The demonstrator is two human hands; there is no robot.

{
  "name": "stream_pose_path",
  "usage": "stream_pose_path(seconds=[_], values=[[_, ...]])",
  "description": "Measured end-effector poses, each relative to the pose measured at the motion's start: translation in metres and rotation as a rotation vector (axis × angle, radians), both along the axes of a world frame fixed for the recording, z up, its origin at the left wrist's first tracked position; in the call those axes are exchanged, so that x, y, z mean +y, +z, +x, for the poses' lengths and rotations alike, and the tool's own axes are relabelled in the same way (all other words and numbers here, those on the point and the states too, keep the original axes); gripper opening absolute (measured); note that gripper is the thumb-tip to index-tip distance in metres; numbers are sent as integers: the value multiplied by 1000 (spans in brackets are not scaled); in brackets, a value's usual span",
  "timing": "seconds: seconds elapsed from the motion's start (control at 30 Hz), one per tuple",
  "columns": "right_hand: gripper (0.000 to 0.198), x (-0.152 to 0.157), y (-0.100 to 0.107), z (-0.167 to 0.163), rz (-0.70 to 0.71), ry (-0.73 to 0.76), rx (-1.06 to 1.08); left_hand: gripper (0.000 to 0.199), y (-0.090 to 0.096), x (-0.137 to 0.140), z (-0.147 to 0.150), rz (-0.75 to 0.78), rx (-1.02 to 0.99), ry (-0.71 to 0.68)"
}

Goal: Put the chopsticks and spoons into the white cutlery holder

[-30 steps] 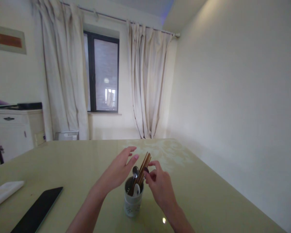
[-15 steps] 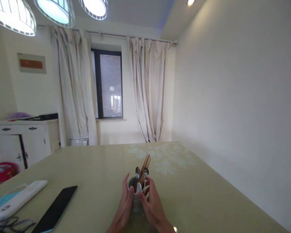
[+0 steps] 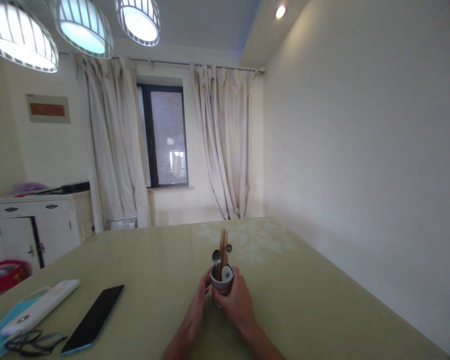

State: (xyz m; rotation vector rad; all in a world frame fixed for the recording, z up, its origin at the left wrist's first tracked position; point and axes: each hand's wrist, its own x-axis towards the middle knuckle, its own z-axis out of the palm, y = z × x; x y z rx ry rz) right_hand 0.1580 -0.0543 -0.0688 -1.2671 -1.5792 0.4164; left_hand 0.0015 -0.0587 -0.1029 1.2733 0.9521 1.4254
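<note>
A small greyish cup (image 3: 221,286) stands on the table in front of me, holding wooden chopsticks (image 3: 222,245), two metal spoons (image 3: 216,257) and a white ceramic spoon (image 3: 227,273). My right hand (image 3: 240,301) is wrapped round the cup's right side, its thumb across the front. Against the cup's left side, my left hand (image 3: 198,306) curves its fingers round; part of them is hidden behind the cup.
On the table's left lie a black phone (image 3: 93,320), a white power strip-like device (image 3: 41,307), a blue face mask (image 3: 13,322) and glasses (image 3: 33,344). A wall (image 3: 360,150) borders the right. A red basin (image 3: 7,275) is beyond the left edge.
The cup has turned within my hands, and the chopsticks now stand more upright. The ceramic spoon has swung to the right. My right hand has closed further round the cup; my view has shifted slightly.
</note>
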Motion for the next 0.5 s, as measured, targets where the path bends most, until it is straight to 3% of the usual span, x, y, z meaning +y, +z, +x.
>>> stream_pose_path(seconds=[0.1,0.23,0.4,0.5], values=[[46,17,3,17,-1,-110,-12,103,0,0,-1,8,144,73],[44,48,11,56,-29,-192,-31,92,12,-8,1,0,247,172],[47,80,17,101,-58,-265,-41,54,23,-6,4,35,458,251],[46,89,13,110,-63,-277,-8,44,23,3,3,35,640,337]])
